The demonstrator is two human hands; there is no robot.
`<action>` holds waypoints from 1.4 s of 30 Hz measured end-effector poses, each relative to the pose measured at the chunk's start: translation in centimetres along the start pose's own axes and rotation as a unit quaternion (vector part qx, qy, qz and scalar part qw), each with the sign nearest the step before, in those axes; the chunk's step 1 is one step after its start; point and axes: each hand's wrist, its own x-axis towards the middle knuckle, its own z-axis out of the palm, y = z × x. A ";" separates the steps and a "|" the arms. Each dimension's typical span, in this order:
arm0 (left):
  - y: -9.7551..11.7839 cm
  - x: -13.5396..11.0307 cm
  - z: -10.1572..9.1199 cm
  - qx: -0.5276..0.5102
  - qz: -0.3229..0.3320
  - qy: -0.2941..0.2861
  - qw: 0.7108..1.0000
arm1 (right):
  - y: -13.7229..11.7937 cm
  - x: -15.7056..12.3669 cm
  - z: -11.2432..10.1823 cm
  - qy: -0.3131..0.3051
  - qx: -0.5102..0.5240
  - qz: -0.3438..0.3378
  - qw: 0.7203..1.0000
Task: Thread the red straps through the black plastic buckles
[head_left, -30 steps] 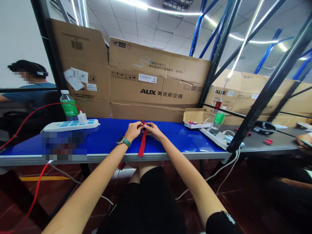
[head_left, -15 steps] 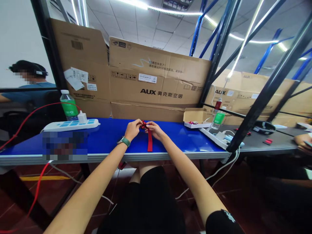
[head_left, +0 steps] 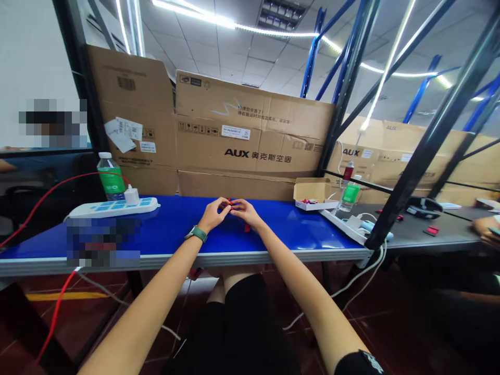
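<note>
Red strap [head_left: 231,207] is pinched by the pressed-together fingertips of left hand [head_left: 213,215] and right hand [head_left: 244,212], centre frame above blue table [head_left: 312,234]. Strap is mostly hidden by the fingers; short red end is seen below right hand.

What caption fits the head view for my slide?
Left hand and right hand pinch a red strap on a blue table.
</note>
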 end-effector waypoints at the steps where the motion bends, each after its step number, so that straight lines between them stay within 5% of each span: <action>1: -0.1 0.0 0.1 -0.001 0.007 -0.017 1.000 | 0.0 0.1 -0.1 -0.003 -0.005 -0.009 1.000; 7: -0.8 0.2 -0.2 0.026 0.016 -0.024 0.999 | 0.3 0.2 -0.9 -0.032 0.057 0.003 0.998; 27: -0.9 0.0 -0.5 0.070 -0.030 -0.092 0.993 | 1.6 1.4 -2.0 0.133 -0.068 0.062 0.987; 30: -1.5 -0.2 -1.0 0.104 -0.020 -0.099 0.989 | 1.4 1.2 -3.3 0.185 -0.208 0.057 0.959; 33: -1.5 -0.6 -1.6 0.174 -0.034 -0.120 0.977 | 1.2 0.4 -5.2 0.272 -0.378 0.048 0.884; 38: -0.4 -1.3 -1.6 0.287 -0.077 -0.123 0.947 | 1.3 -0.5 -6.2 0.202 -0.498 0.122 0.834; 42: -0.1 -1.2 -1.1 0.240 0.014 -0.170 0.956 | 1.4 -0.5 -5.4 0.180 -0.526 0.138 0.820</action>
